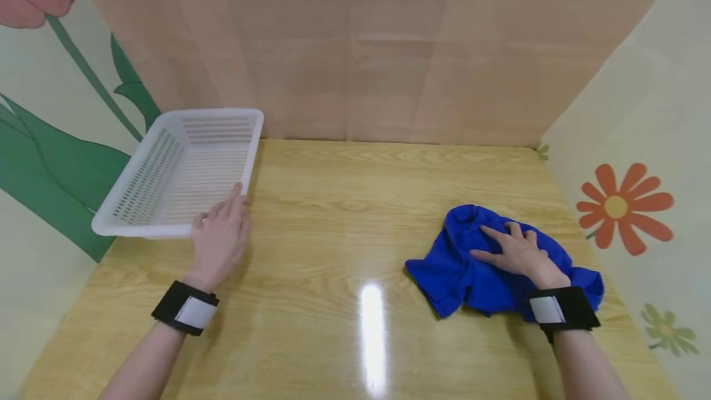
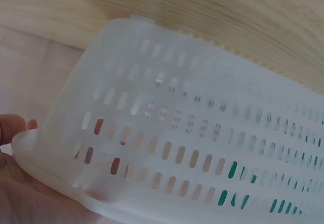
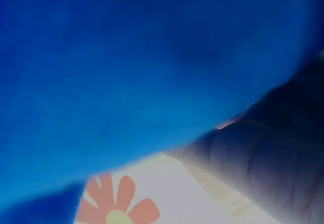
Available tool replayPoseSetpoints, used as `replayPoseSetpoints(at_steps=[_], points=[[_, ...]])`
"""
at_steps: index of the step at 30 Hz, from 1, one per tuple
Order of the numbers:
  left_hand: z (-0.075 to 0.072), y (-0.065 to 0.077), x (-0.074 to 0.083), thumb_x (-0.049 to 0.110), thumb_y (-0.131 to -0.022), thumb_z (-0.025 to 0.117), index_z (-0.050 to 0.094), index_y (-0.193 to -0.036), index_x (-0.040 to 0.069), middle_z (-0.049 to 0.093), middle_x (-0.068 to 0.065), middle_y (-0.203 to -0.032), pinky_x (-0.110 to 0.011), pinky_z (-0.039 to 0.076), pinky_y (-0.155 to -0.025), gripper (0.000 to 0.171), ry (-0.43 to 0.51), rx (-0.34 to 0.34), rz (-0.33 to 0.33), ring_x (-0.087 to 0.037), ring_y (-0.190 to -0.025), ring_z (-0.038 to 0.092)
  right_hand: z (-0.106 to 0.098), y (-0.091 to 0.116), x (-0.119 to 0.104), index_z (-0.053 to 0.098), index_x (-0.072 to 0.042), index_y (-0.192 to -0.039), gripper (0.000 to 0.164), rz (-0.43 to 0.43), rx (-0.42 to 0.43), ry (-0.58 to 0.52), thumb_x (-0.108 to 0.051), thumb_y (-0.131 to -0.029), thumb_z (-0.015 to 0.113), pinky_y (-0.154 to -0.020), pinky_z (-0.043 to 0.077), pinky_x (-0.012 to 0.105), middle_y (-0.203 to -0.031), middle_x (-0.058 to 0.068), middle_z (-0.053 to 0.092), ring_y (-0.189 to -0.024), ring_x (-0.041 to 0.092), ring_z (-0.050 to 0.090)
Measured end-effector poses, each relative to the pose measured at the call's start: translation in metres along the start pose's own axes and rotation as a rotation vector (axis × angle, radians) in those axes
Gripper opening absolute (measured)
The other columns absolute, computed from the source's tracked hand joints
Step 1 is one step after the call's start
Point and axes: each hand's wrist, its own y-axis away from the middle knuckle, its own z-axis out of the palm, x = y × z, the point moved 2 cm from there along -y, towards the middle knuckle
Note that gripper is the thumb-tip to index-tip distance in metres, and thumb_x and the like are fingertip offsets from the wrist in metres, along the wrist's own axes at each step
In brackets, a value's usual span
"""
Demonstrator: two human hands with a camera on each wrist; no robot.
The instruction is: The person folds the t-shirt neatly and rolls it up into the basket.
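Note:
A white perforated plastic basket [image 1: 178,227] stands at the back left of the table. At its near right corner my left hand [image 1: 221,236] holds the rim, the index finger lying along the right side. The left wrist view shows the slotted side wall [image 2: 167,127] close up, with fingers [image 2: 10,127] at the rim. On the right lies a crumpled blue cloth [image 1: 455,270], garment-like, with a pointed flap to the left. My right hand [image 1: 516,252] rests on top of it, fingers spread. Blue fabric [image 3: 126,72] fills most of the right wrist view.
The wooden table [image 1: 333,227] extends between basket and cloth, with a bright light reflection [image 1: 372,338] near the front. A plain pinkish-brown sheet [image 1: 350,48] hangs behind it. Flower-patterned walls [image 1: 655,110] border both sides.

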Motion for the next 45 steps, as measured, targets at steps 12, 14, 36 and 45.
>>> replayPoseSetpoints(at_steps=[12,14,36,45], points=[[0.001,-0.004,0.008,0.006,-0.094,0.057,0.057,-0.13,0.003,0.047,-0.017,-0.154,-0.066,0.027,-0.116,0.036,-0.063,0.011,0.053,-0.044,-0.142,0.039,0.01,-0.012,-0.033,0.032,0.0,-0.155,0.091,-0.075,0.062,-0.023,-0.063,-0.094,0.057,-0.096,0.027,0.085,-0.152,0.042,0.02,-0.127,0.068,0.022],[0.005,-0.003,0.028,0.011,-0.094,0.061,0.058,-0.13,0.002,0.048,-0.02,-0.152,-0.063,0.027,-0.119,0.038,-0.032,0.012,0.156,-0.045,-0.145,0.035,0.01,-0.015,-0.042,0.033,0.0,-0.154,0.088,-0.092,0.076,-0.02,-0.059,-0.095,0.058,-0.099,0.025,0.084,-0.152,0.043,0.022,-0.127,0.069,0.024],[0.062,-0.013,0.115,0.016,-0.098,0.066,0.061,-0.133,0.013,0.063,-0.013,-0.136,-0.053,0.049,-0.103,0.036,0.326,-0.622,0.425,-0.035,-0.121,0.061,0.02,-0.022,-0.113,0.025,-0.016,-0.16,0.099,-0.533,0.02,-0.318,-0.042,-0.083,0.081,-0.114,0.026,0.072,-0.166,0.02,0.02,-0.152,0.047,0.019],[0.061,-0.021,0.088,0.004,-0.09,0.061,0.064,-0.126,0.013,0.067,-0.009,-0.127,-0.056,0.034,-0.115,0.037,0.137,-0.342,0.29,-0.033,-0.127,0.052,0.025,-0.014,-0.101,0.052,-0.007,-0.14,0.07,-0.519,0.098,-0.142,-0.021,-0.08,0.086,-0.105,0.042,0.065,-0.139,0.022,0.048,-0.13,0.043,0.043]])
